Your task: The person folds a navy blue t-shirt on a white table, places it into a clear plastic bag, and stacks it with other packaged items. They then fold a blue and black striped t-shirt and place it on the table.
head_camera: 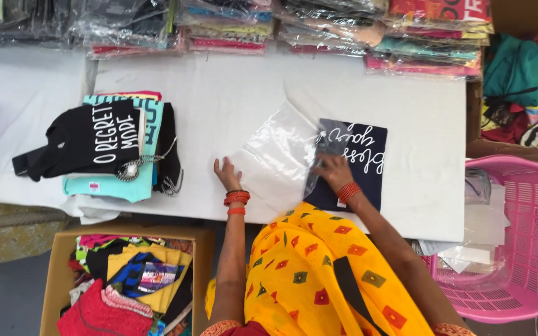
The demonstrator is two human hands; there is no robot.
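A folded dark navy garment (359, 158) with white script lies on the white table (231, 99), partly inside a clear plastic bag (281, 155). My right hand (333, 171) rests on the garment's left part, gripping the bag's edge over it. My left hand (227, 174) lies flat, fingers apart, on the table by the bag's left end. Both wrists wear red bangles.
A stack of folded shirts (116, 146), black on top, sits at the table's left. Bagged garments (368, 31) line the far edge. A pink basket (518, 242) with plastic bags stands at the right, a cardboard box of clothes (126, 280) below left.
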